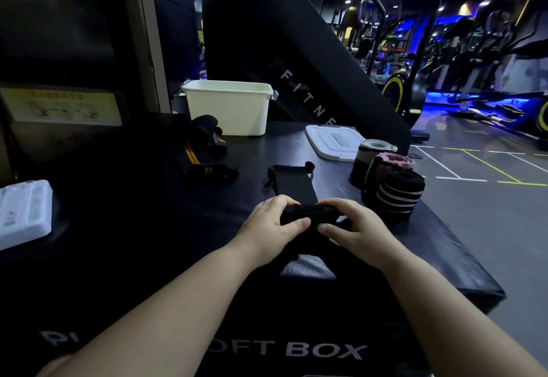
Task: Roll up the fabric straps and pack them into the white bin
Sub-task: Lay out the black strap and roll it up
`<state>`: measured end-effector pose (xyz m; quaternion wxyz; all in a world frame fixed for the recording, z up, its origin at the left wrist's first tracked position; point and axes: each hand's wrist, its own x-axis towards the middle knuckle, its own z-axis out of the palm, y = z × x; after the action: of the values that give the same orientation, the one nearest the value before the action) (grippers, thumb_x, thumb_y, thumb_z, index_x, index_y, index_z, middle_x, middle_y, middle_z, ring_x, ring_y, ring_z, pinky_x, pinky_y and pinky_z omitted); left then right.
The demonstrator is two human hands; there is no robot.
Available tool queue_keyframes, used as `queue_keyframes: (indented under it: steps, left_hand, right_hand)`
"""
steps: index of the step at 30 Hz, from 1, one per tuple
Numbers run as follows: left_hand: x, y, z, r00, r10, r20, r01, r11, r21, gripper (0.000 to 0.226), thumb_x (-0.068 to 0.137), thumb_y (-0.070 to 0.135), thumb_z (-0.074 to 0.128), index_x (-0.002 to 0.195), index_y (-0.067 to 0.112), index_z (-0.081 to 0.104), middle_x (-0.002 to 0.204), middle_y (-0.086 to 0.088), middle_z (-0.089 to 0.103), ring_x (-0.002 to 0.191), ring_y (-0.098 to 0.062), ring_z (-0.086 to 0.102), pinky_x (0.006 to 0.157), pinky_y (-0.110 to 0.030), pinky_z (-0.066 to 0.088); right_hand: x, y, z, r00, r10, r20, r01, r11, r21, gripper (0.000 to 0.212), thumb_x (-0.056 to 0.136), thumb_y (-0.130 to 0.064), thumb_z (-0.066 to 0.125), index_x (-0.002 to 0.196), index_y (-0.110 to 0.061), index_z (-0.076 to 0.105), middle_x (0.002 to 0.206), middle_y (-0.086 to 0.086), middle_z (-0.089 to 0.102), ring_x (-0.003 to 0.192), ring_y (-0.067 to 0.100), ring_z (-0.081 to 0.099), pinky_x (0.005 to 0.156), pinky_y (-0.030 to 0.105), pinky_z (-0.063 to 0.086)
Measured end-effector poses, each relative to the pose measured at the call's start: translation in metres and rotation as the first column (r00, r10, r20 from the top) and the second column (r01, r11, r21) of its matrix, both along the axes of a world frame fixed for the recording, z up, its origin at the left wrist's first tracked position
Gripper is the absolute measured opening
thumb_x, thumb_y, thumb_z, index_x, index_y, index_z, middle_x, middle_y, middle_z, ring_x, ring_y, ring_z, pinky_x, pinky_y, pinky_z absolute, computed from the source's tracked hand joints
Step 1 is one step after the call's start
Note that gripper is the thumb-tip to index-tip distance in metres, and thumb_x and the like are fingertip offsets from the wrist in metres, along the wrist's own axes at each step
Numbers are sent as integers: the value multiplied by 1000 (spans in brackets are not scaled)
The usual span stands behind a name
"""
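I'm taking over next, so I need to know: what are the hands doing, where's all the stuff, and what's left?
Hands: left hand and right hand both grip the rolled end of the black strap. It is part-rolled, and its far end lies flat on the soft box.
Done: three rolled straps stand at the right edge, beside the lid.
Left: finish this roll, roll the black-and-orange straps lying near the white bin, then pack all the rolls in. The bin's inside is hidden.
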<state>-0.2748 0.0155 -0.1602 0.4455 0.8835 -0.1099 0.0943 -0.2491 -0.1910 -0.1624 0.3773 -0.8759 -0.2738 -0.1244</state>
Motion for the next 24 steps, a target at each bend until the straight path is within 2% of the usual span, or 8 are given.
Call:
queue_keyframes:
  steps: [3,6,9,11,14,16,20,24]
  left_hand:
    - [-1,-1,2,1000,3,2,-3,1000,2,30,90,37,65,116,24,59,103,14,48,105,-13,47,99,-32,41]
    - [-2,-1,3,1000,-8,-21,8,1000,-10,28,91,41,62,111,21,59,100,13,48,102,-14,50,96,-34,43]
    - [-2,0,2,999,-14,-51,14,1000,-9,29,92,48,58,105,22,58,102,10,53,103,-15,53,95,-37,44]
    - [-2,1,1,998,-29,-64,27,999,-40,33,90,55,55,104,26,57,102,10,57,101,-15,56,95,-39,46]
    - [-2,1,-1,996,-36,-76,31,997,-74,25,89,58,52,102,37,51,92,14,58,95,-12,57,92,-36,46]
    - [-2,0,0,998,-16,-59,12,998,-69,26,88,60,50,96,36,52,86,11,58,90,-14,57,87,-36,47]
    - [-5,-1,0,1000,2,-5,-3,1000,-24,34,91,51,57,115,27,55,111,14,50,107,-10,50,96,-28,40]
    - [-4,1,-2,998,-59,-10,58,995,-76,25,93,45,56,117,42,51,119,12,54,113,-8,50,102,-31,40]
  right_hand:
    - [-1,2,-1,1000,-22,-2,22,1000,-21,31,78,-39,68,106,-43,58,106,-11,63,99,-4,56,82,4,37]
    - [-2,2,-1,999,-33,-16,34,999,6,33,77,-44,63,108,-32,64,107,-19,57,91,2,60,80,9,42]
    - [-2,1,1,999,-29,-27,29,1000,9,25,77,-54,58,98,-41,62,98,-14,62,88,1,60,79,18,45]
    - [-3,2,2,997,-29,-75,31,999,35,21,78,-54,56,93,-41,63,93,-7,66,86,4,61,79,25,48]
    - [-6,2,2,992,-14,-122,20,999,51,32,81,-51,56,94,-24,68,88,-3,69,84,9,63,78,31,49]
    - [-5,3,2,991,-4,-135,13,997,71,14,87,-43,61,96,-33,64,83,-7,67,78,2,61,74,25,47]
    - [-6,5,3,988,11,-155,11,991,136,12,90,-37,61,97,-43,54,78,10,62,65,8,53,66,24,43]
    - [-7,6,2,990,2,-139,15,993,116,12,95,-33,59,100,-43,54,77,8,60,66,9,52,71,31,45]
